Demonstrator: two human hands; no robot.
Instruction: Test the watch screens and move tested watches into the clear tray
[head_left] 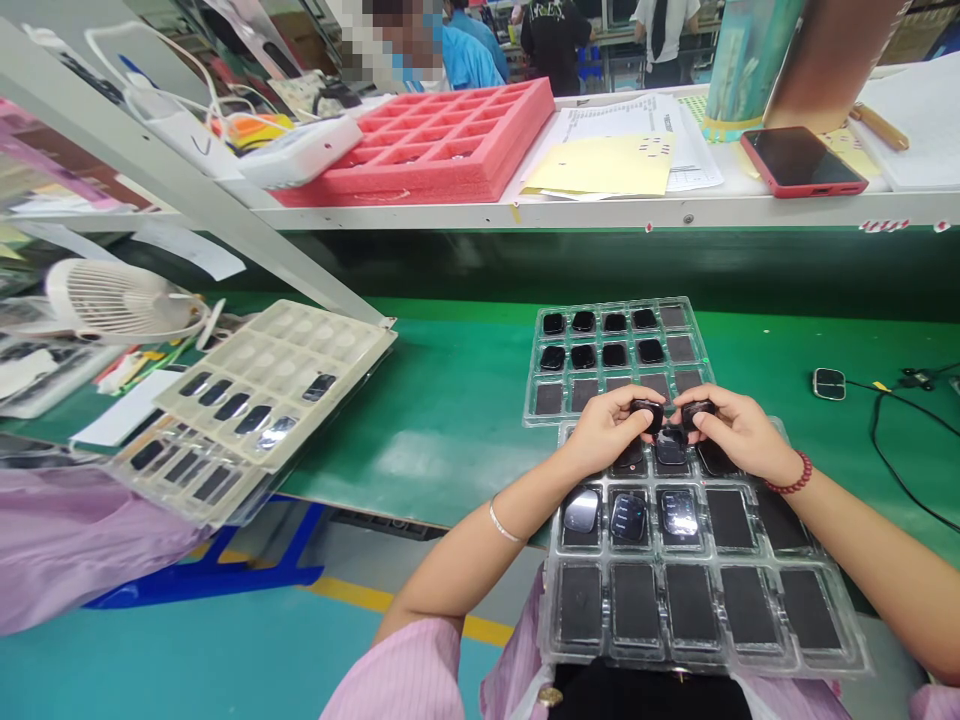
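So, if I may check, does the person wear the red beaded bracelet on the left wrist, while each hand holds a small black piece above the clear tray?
Not quite: the head view shows the red beaded bracelet on the right wrist, not the left. The rest stands: the left hand and right hand each hold a small black piece above the clear tray.

- A small glossy black rounded device is pinched in the fingers of the left hand, tilted.
- A matching black device is pinched in the right hand, just beside the first.
- Both are held above a clear plastic blister tray with dark pieces in its pockets.
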